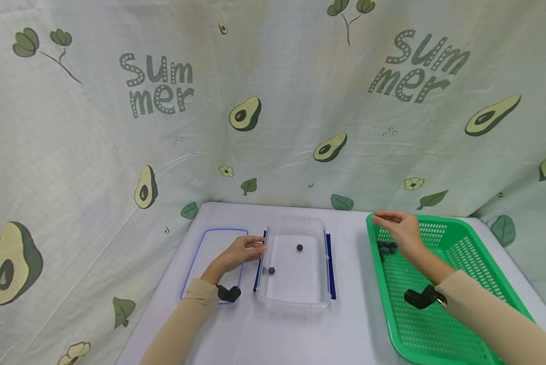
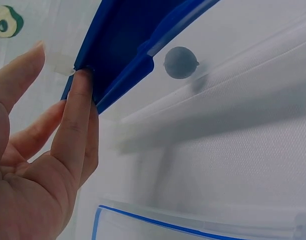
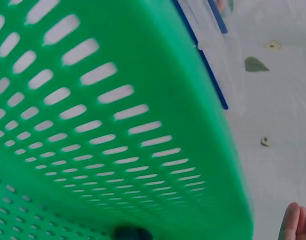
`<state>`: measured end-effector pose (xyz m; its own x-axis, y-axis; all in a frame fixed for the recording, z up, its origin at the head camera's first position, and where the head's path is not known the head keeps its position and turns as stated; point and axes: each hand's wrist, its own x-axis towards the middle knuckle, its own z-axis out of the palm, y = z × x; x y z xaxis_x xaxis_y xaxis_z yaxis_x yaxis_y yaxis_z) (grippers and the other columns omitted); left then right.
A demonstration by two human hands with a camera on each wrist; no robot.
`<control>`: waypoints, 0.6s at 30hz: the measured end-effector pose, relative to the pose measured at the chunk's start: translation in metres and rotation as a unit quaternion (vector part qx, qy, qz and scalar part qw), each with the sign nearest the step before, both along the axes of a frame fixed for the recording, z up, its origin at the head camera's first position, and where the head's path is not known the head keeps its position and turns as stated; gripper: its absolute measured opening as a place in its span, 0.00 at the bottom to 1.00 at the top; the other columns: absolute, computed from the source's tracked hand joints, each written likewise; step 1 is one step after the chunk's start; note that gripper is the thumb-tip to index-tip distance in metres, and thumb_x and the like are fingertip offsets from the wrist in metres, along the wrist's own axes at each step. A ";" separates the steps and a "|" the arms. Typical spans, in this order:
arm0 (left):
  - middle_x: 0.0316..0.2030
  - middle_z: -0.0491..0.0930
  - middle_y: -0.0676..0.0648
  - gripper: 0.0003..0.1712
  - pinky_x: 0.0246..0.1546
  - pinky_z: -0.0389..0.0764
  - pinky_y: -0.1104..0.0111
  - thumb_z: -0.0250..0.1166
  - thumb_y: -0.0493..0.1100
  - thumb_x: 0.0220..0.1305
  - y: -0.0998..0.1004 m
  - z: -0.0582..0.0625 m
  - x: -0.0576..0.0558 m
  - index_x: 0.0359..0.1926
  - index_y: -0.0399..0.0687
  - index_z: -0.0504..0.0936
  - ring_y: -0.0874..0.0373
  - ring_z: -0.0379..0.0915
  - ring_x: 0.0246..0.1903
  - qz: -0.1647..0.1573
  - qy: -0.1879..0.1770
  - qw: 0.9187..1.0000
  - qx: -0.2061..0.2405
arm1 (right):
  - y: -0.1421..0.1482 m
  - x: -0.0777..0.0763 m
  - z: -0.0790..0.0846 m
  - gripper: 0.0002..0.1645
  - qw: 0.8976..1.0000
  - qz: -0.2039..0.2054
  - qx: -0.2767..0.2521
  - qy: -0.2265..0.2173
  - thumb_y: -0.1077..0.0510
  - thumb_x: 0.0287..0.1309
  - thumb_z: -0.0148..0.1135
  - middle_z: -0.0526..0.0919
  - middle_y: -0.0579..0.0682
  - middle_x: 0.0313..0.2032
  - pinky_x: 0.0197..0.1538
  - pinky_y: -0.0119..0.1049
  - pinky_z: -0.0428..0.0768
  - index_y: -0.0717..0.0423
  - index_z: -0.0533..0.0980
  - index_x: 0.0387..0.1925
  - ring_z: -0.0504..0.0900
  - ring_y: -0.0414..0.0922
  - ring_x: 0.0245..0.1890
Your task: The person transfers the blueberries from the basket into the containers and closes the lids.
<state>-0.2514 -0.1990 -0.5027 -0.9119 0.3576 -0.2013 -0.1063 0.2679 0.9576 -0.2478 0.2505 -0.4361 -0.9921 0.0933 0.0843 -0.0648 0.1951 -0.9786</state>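
Observation:
My left hand (image 1: 244,249) is at the left side of a clear plastic container (image 1: 295,305). In the left wrist view its fingertips touch one end of the blue latch flap (image 2: 125,40), the thumb standing apart. Inside the container are small dark round balls (image 1: 299,248); another ball (image 1: 271,271) lies by the left wall. My right hand (image 1: 402,230) is above the far left corner of a green basket (image 1: 382,299), fingers pointing left. Whether it holds anything is hidden. Several dark pieces (image 1: 386,247) lie in the basket below it.
A clear lid with a blue rim (image 1: 194,258) lies left of the container, under my left forearm. Another blue flap (image 1: 330,266) runs along the container's right side. Behind the white table (image 1: 273,339) hangs a curtain (image 1: 282,167) printed with avocados.

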 end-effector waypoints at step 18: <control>0.53 0.78 0.37 0.29 0.53 0.82 0.61 0.66 0.41 0.68 0.001 0.002 0.000 0.65 0.31 0.71 0.44 0.80 0.52 0.009 -0.014 1.000 -0.004 | 0.024 0.017 -0.028 0.19 0.999 -0.014 0.013 0.028 0.62 0.62 0.69 0.87 0.39 0.32 0.38 0.23 0.83 0.74 0.79 0.49 0.85 0.33 0.31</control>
